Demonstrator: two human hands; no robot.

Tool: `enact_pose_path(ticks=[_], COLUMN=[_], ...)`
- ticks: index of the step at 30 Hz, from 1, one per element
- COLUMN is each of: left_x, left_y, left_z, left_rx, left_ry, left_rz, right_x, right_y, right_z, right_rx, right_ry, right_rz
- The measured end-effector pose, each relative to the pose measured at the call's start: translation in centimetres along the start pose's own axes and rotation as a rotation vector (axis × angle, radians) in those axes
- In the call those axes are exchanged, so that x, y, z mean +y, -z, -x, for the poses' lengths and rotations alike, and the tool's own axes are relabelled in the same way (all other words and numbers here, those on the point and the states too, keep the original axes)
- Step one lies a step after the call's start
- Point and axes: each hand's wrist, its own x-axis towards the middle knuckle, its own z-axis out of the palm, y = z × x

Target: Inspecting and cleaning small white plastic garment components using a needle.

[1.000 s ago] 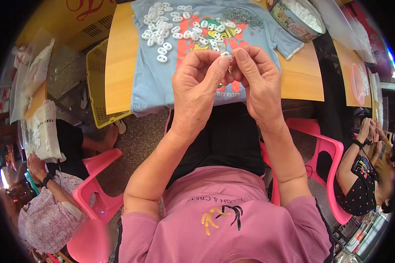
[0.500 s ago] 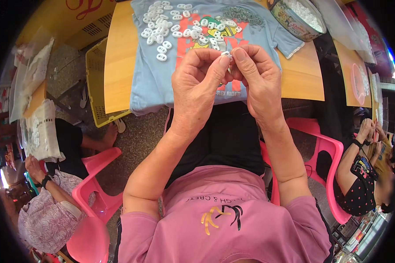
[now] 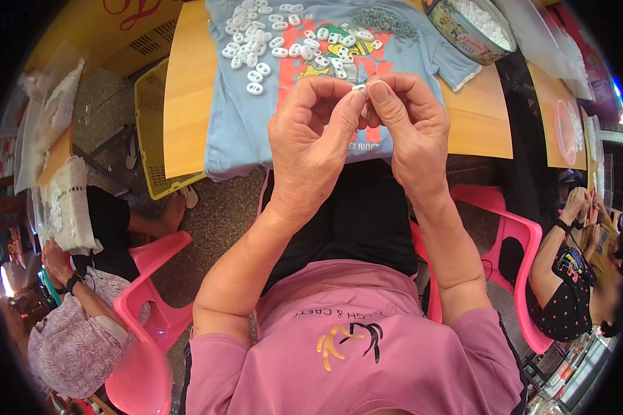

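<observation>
Over the front of the blue T-shirt (image 3: 239,138) both my hands meet, fingertips almost touching. My left hand (image 3: 308,135) pinches a small white two-holed plastic piece (image 3: 359,88) between thumb and forefinger. The thumb and fingers of my right hand (image 3: 415,128) are closed right beside that piece. Whatever they grip is too small and too covered to make out. Many loose white oval two-holed pieces (image 3: 253,45) lie on the shirt's left side. Other white pieces (image 3: 336,52) are scattered beyond my fingertips. Farther right is a heap of thin grey-green parts (image 3: 387,26).
The shirt covers a wooden table (image 3: 477,131). A round tin (image 3: 471,31) full of white pieces stands at the back right. A yellow crate (image 3: 152,124) sits left of the table. People sit on either side, by pink chairs (image 3: 156,297).
My hands have drawn slightly apart, the right one shifting a little to the right. The white piece has turned between my fingertips. Things on the shirt stay where they were.
</observation>
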Motion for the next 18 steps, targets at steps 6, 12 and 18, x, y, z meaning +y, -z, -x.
enact_pose_path(ticks=[6, 12, 18], left_x=[-0.2, -1.0, -0.5], left_y=[0.2, 1.1, 2.3], left_z=[0.1, -0.8, -1.7], left_rx=[-0.006, 0.048, -0.025], left_ry=[-0.013, 0.115, 0.269], left_rz=[-0.019, 0.002, 0.179], right_x=[0.4, 1.6, -0.7], right_y=[0.0, 0.4, 1.6], right_z=[0.0, -1.2, -2.2], right_rx=[-0.012, -0.053, -0.243], right_ry=[-0.009, -0.235, -0.160], right_rz=[-0.041, -0.033, 0.113])
